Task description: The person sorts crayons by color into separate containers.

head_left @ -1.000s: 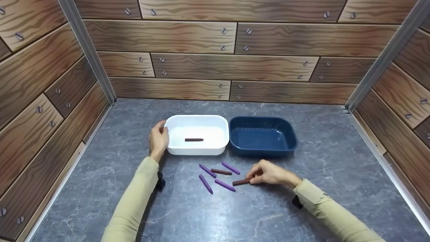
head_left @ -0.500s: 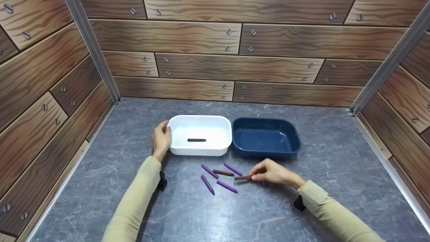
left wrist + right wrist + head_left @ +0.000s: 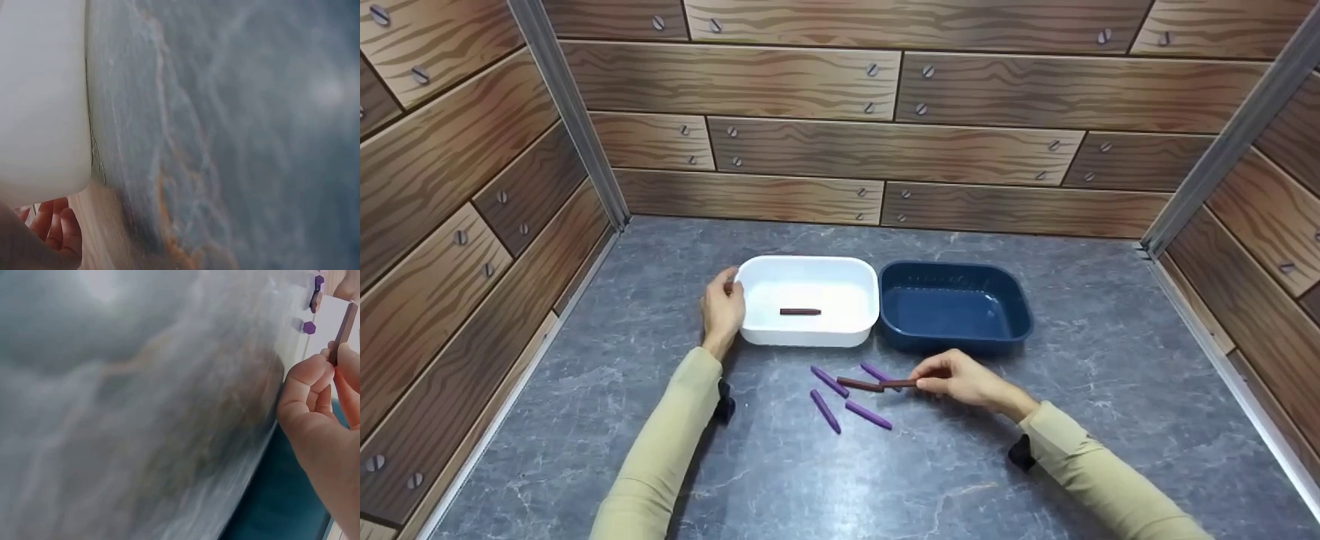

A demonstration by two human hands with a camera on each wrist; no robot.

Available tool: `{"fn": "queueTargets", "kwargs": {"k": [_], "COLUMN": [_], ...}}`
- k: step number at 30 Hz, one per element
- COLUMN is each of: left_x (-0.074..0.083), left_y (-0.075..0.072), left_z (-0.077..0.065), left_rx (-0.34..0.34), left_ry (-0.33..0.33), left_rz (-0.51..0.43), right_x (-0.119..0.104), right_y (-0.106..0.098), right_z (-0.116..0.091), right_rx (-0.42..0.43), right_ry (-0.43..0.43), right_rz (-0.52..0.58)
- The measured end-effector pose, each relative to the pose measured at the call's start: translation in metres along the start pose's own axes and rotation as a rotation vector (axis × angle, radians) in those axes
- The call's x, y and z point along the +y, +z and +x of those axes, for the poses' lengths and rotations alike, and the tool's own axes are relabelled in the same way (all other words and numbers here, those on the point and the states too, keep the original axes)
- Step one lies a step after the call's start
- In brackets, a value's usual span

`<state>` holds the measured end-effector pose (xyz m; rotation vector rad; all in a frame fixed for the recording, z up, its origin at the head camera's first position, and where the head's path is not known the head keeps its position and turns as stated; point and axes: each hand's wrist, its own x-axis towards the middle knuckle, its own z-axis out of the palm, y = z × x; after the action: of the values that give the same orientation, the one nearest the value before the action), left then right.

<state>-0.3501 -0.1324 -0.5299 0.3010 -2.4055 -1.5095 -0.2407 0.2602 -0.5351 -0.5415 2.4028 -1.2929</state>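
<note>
the right hand (image 3: 964,379) pinches one end of a brown stick (image 3: 898,383) between thumb and fingertips, holding it roughly level just in front of the blue tub (image 3: 952,306), above the grey marbled tabletop (image 3: 885,480). in the right wrist view the curled fingers (image 3: 306,388) close round the stick's end, and the stick rises past them.

the left hand (image 3: 722,309) rests against the outer left wall of the white tub (image 3: 808,300), fingers curled over its rim. the white tub stands touching the left side of the blue tub. one brown stick (image 3: 800,311) lies flat inside the white tub, near its middle.

in front of the white tub, toward its right corner, lies a loose cluster: another brown stick (image 3: 859,385), its right end beside the tip of the held one, and four purple sticks (image 3: 868,414) spread around it, one of them partly hidden behind the held stick.

wood-grain panels (image 3: 885,142) wall in the tabletop behind both tubs and on either side.
</note>
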Motion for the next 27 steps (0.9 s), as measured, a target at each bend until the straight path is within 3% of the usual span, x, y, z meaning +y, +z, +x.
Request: {"fn": "queueTargets", "kwargs": {"k": [8,21,27], "left_x": [-0.001,0.001,0.001], "left_y": [0.002,0.0,0.001], "left_z": [-0.001,0.001,0.001], "left_rx": [-0.008,-0.004,0.002], "left_ry": [-0.026,-0.031,-0.012], "left_rz": [0.009,-0.013,-0.014], "right_x": [-0.008,-0.048,-0.054], "right_y": [0.002,0.0,0.002], "right_z": [0.005,0.02,0.033], "right_rx": [-0.017,-0.008,0.014], "right_ry": [-0.014,-0.046,-0.083], "right_rz": [0.031,0.013,0.022]}}
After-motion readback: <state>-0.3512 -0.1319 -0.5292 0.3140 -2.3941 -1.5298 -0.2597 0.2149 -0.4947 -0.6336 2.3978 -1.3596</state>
